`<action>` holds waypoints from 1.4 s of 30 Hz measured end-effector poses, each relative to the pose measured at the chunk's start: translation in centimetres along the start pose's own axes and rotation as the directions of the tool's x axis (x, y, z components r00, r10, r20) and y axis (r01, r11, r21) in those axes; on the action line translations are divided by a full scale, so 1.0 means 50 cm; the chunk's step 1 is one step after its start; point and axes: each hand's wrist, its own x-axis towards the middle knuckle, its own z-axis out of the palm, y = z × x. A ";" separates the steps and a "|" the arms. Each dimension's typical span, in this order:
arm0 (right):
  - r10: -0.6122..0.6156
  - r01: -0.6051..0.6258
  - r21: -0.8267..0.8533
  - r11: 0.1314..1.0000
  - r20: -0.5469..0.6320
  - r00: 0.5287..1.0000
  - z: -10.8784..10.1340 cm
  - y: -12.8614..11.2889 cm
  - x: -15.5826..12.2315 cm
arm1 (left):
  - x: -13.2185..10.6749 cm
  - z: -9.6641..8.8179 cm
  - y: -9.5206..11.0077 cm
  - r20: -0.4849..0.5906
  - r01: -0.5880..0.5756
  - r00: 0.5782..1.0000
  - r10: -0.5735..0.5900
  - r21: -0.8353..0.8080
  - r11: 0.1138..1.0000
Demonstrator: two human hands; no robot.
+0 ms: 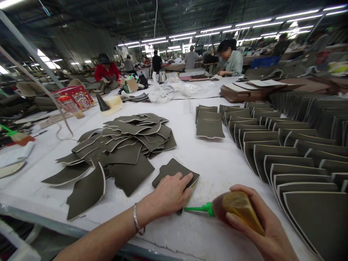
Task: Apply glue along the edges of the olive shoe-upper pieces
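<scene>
My left hand (172, 192) lies on a dark grey-brown leather-like piece (174, 168), its fingers stretched over the piece near the right edge. In my right hand (261, 214) is a glue bottle (236, 208) with amber contents, tipped on its side. Its green nozzle (197, 208) points left, the tip at the piece's near edge beside my left fingers. A loose heap of similar pieces (127, 148) lies to the left of my hands. Several rows of curved pieces (296, 177) stand overlapped on the right.
Small overlapped pieces (210, 127) lie mid-table. Behind are a brown stack (239, 92), clear plastic bags (163, 90), a yellowish block (111, 105) and a red patterned box (74, 98). Another green-tipped bottle (20, 137) lies far left. The table's front edge (54, 226) runs below my arms. People work behind.
</scene>
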 end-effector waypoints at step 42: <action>-0.071 0.065 -0.075 0.995 -0.070 0.995 -0.012 0.031 0.024 | 0.006 -0.001 -0.004 0.034 0.003 0.999 -0.003 -0.004 1.000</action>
